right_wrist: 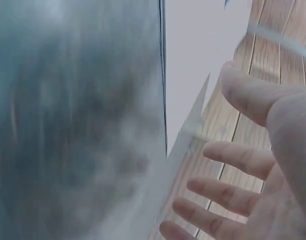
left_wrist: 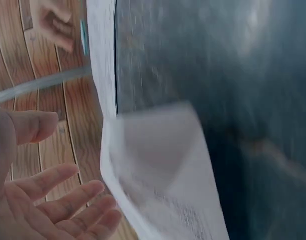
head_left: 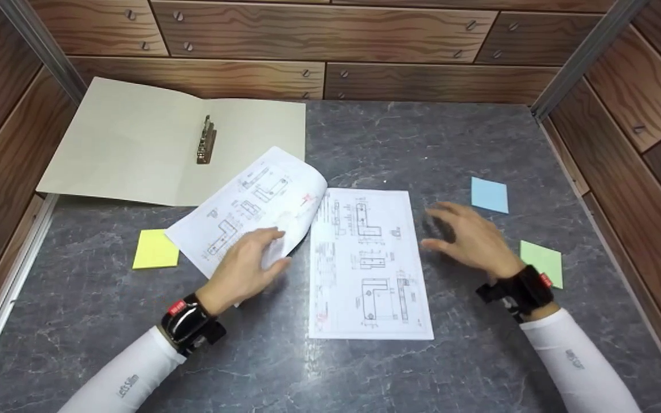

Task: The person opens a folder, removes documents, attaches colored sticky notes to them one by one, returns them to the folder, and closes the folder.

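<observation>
My left hand point(head_left: 244, 264) hovers over the lower right part of a printed sheet point(head_left: 221, 229) with technical drawings. This sheet lies slanted, its right side curling up off the table. In the left wrist view the thumb and fingers point(left_wrist: 68, 200) are spread, and nothing is between them; the bent paper point(left_wrist: 162, 160) is beyond. To the right, a straight sheet with drawings point(head_left: 370, 264) lies flat. Just past its right edge my right hand point(head_left: 474, 238) is held with thumb and fingers apart, holding nothing. In the right wrist view the paper's edge point(right_wrist: 187, 60) shows beyond the fingers point(right_wrist: 227, 195).
An open cream folder point(head_left: 124, 137) with a metal clip point(head_left: 206, 140) lies at the back left, partly under the slanted sheet. A yellow sticky pad point(head_left: 155, 249) is at left, blue point(head_left: 489, 195) and green point(head_left: 543, 261) ones at right. Wood-patterned walls point(head_left: 319, 34) enclose the table.
</observation>
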